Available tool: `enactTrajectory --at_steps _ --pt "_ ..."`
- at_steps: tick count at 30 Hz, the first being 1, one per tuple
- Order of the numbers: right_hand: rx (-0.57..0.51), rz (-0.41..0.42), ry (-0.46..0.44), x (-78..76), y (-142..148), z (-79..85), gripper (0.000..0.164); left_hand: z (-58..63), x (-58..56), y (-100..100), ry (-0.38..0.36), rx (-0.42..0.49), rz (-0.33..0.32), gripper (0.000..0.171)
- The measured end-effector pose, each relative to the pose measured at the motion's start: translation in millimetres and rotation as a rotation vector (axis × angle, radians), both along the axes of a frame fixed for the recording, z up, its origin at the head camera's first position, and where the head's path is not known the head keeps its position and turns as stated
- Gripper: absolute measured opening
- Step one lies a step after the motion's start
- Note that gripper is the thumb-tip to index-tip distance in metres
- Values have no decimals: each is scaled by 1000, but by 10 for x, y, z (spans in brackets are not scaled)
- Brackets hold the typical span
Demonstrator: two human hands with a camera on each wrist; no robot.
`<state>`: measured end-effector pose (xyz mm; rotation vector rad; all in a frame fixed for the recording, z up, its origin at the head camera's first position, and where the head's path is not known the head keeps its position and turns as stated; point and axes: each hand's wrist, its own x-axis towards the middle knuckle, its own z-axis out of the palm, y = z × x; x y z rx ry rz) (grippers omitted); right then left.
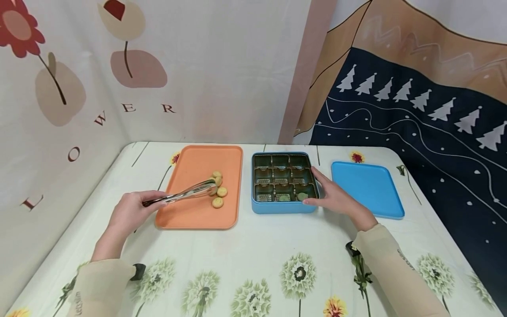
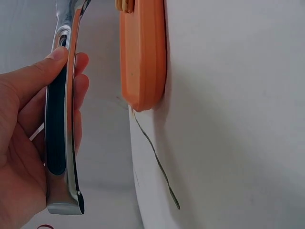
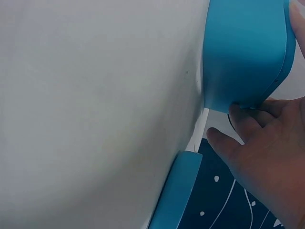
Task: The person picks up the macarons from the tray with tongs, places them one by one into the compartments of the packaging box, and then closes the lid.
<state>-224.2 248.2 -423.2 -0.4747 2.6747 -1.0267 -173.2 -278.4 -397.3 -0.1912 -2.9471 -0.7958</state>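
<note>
My left hand point(image 1: 132, 213) grips metal tongs point(image 1: 180, 196) with dark handle insets, held low over the orange tray point(image 1: 182, 167). The tongs' tips reach the small round yellow cookies point(image 1: 218, 202) on the tray's right half, and one cookie partly shows at the tips. Fingers of my right hand point(image 1: 336, 198) touch the right side of a blue box point(image 1: 283, 208), the thumb at its front right corner. Inside the box is a dark divided insert point(image 1: 281, 176). Greenish round pieces point(image 1: 302, 196) lie in its front middle and front right compartments.
A flat blue lid point(image 1: 366, 189) lies right of the box, beyond my right hand. The table has a white flowered cloth point(image 1: 237, 255). Printed fabric hangings point(image 1: 222, 66) stand along the back and sides.
</note>
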Motion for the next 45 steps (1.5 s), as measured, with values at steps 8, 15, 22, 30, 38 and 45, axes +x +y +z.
enactTrajectory --at_steps 8,15,22,30,38,45 --pt "-6 -9 -11 6 -5 8 109 -6 -56 81 51 8 -26 25" --pt "7 -9 -10 7 -10 14 109 19 -98 160 57 17 -27 24" --pt "12 -14 -7 7 -12 19 109 74 -124 246 55 31 -47 25" --pt "18 -13 -1 4 -9 6 110 55 -171 335 67 37 -72 24" --pt "18 -15 -2 2 -9 -5 110 25 -208 445 67 44 -99 23" --pt "14 -18 -1 -3 -8 -14 111 12 -246 558 53 54 -127 23"
